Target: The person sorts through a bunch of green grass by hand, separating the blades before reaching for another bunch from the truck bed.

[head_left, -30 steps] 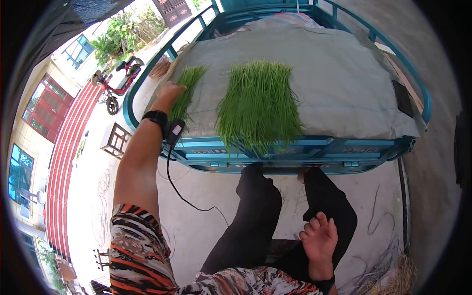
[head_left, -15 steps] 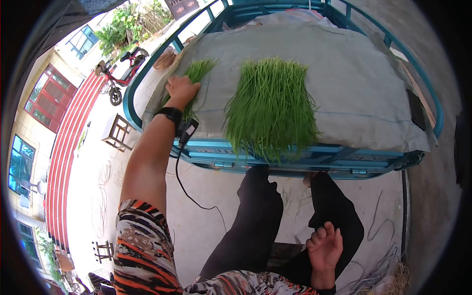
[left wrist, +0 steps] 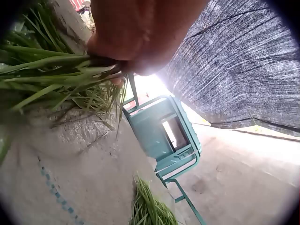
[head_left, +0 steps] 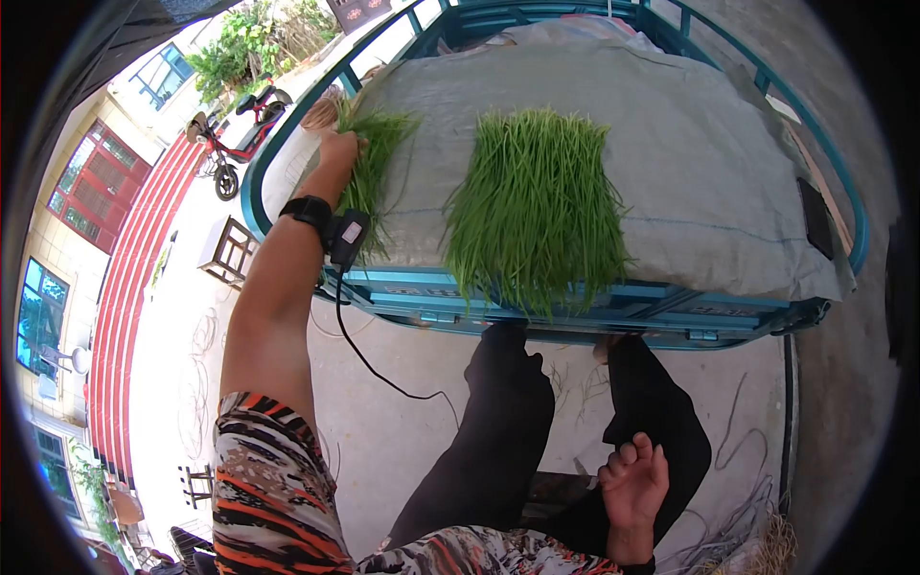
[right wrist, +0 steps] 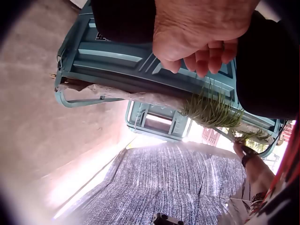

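Observation:
My left hand (head_left: 337,153) is at the left side of the cloth-covered cart, pinching the ends of some long, thin green chives (head_left: 383,144). In the left wrist view the blades (left wrist: 56,75) run out to the left from between the thumb and fingers (left wrist: 136,37). A second, wider bunch of chives (head_left: 537,201) lies spread in the middle of the cloth, its lower tips hanging over the cart's edge. Over the right thigh my right hand (head_left: 634,484) is held palm up with loosely bent fingers, and nothing is in it.
A grey cloth sheet (head_left: 690,153) covers the load of the teal cart (head_left: 431,299). A dark phone (head_left: 816,218) lies at its right edge. Beyond the left rail are a wooden stool (head_left: 230,254) and a red scooter (head_left: 240,144). A black cable (head_left: 369,369) hangs from the left wrist camera.
The left hand lay over the left bunch half a second ago; it has since moved up and left to the stem ends. The right hand stays put.

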`<state>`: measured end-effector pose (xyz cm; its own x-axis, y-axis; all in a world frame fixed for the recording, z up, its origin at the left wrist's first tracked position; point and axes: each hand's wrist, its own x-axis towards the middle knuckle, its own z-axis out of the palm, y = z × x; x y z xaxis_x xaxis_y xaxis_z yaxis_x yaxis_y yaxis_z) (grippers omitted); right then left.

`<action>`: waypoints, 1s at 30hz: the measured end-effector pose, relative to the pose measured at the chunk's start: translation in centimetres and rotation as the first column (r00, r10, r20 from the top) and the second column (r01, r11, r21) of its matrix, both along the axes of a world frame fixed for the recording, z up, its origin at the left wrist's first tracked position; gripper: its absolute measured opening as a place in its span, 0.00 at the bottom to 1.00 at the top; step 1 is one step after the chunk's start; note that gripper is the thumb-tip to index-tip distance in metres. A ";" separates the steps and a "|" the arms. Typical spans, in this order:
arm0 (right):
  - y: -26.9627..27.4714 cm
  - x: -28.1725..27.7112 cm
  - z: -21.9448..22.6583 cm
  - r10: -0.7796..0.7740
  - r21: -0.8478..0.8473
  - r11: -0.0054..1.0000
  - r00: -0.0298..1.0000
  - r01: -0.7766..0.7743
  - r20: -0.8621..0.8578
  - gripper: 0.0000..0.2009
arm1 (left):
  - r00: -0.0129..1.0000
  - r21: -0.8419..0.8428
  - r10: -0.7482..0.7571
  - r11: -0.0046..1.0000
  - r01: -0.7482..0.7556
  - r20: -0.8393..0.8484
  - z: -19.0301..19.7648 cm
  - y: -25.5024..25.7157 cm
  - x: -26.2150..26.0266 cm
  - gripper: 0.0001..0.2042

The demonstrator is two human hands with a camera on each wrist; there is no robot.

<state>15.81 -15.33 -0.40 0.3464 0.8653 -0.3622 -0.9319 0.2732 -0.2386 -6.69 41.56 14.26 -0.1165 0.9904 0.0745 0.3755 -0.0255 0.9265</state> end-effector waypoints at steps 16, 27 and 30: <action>0.2 -0.1 0.3 -0.011 -0.040 0.999 1.000 0.011 -0.004 0.17 | 0.435 -0.087 -0.280 0.906 0.414 -0.856 0.2 -3.4 0.7 0.30; 0.3 -0.1 0.0 -0.015 -0.059 0.998 1.000 0.015 0.002 0.16 | 0.387 -0.108 -0.221 0.950 0.292 -0.895 0.1 -1.0 6.0 0.41; 0.3 -0.1 -0.1 -0.019 -0.058 0.998 1.000 0.019 0.007 0.16 | 0.307 -0.143 -0.230 0.949 0.282 -0.924 -1.0 0.7 6.5 0.40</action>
<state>15.73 -15.04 -0.49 0.3649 0.8361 -0.4097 -0.9252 0.2763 -0.2602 -0.23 42.24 13.24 0.3112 0.9503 -0.0076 0.9502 -0.3113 -0.0135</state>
